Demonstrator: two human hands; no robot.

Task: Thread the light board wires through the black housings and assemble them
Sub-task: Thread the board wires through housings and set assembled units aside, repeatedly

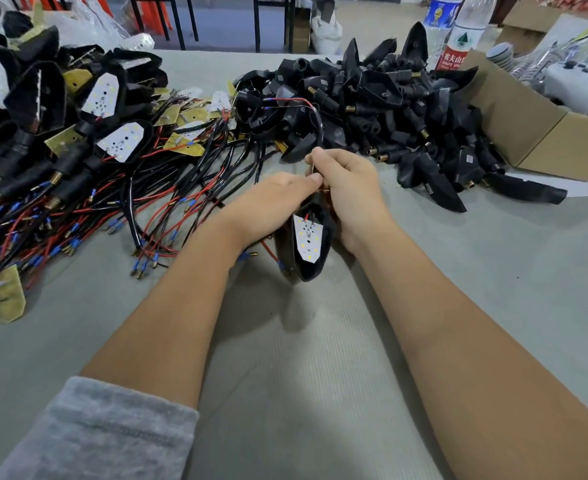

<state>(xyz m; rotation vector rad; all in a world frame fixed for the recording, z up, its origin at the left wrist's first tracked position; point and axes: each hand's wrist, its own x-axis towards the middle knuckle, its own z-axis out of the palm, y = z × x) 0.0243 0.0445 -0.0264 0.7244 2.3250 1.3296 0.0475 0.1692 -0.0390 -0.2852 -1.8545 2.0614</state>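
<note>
At the table's middle I hold a black housing (311, 268) with a white light board (308, 239) lying inside it, LEDs facing up. My left hand (268, 202) grips the housing's left side. My right hand (349, 188) curls round the housing's far end and pinches a thin wire there. A black cable with red strands (315, 114) arcs up from my fingers toward the far pile. Red and blue-tipped wire ends (266, 249) stick out under the housing.
A heap of empty black housings (389, 109) lies at the far right beside a cardboard box (535, 133). Assembled housings with boards (77, 109) and tangled red and black wires (112, 209) fill the left. Two water bottles (458, 32) stand behind.
</note>
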